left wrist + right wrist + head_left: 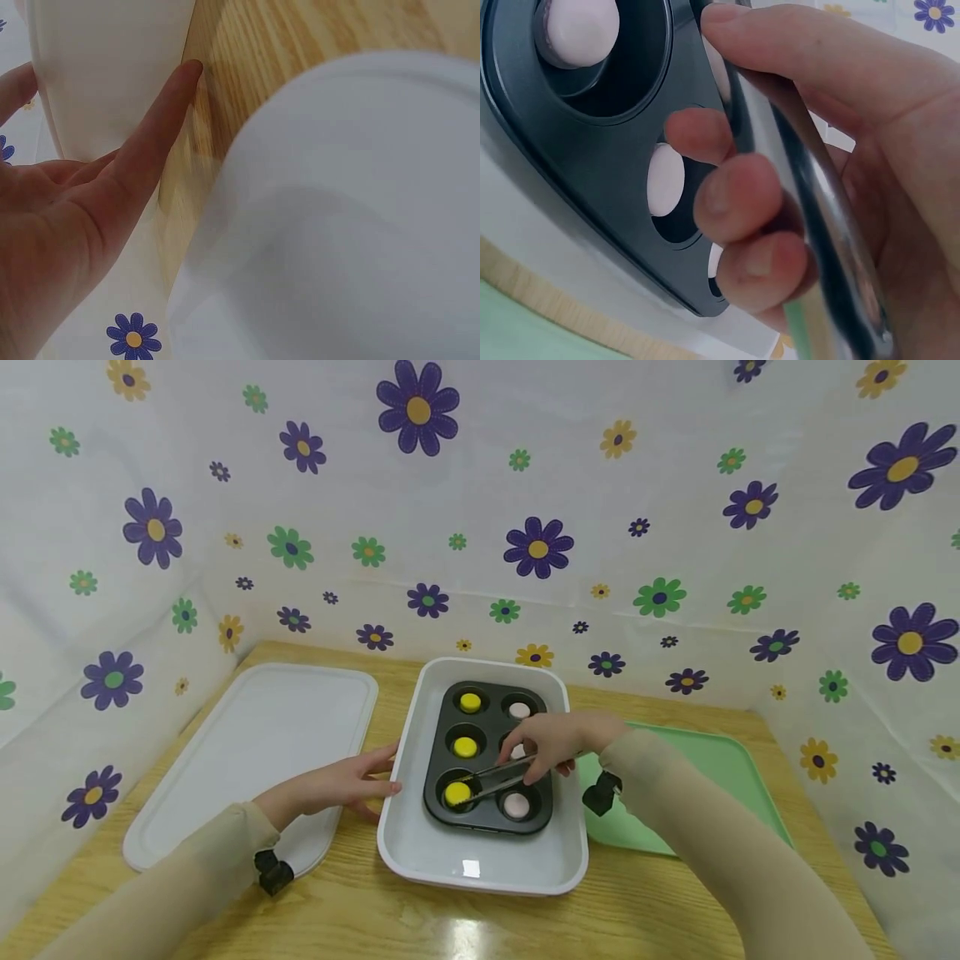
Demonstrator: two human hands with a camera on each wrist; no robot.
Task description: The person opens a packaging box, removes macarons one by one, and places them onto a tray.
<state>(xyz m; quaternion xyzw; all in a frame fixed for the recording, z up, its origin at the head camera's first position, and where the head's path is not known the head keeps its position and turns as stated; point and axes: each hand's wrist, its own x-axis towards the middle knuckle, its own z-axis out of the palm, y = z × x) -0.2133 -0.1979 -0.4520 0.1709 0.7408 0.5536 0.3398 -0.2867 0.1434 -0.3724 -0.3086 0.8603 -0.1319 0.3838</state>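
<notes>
My right hand (555, 739) grips metal tongs (810, 187) and reaches over a dark muffin pan (486, 823). The tongs' tips lie on either side of a yellow macaron-like disc (457, 792) in the front left cup. Behind it, two more yellow discs (465, 747) sit in the left column. Pale pink discs (516, 805) occupy the right column, the middle one partly hidden by my hand. The pan lies inside a white bin (408, 853). With fingers extended, my left hand (337, 783) touches the bin's left side.
On the left a white tray (270, 727) lies flat on the wooden table (420, 927). A green tray (712, 768) lies on the right, partly under my right forearm. Flower-patterned cloth (480, 485) rises behind the table and at both sides.
</notes>
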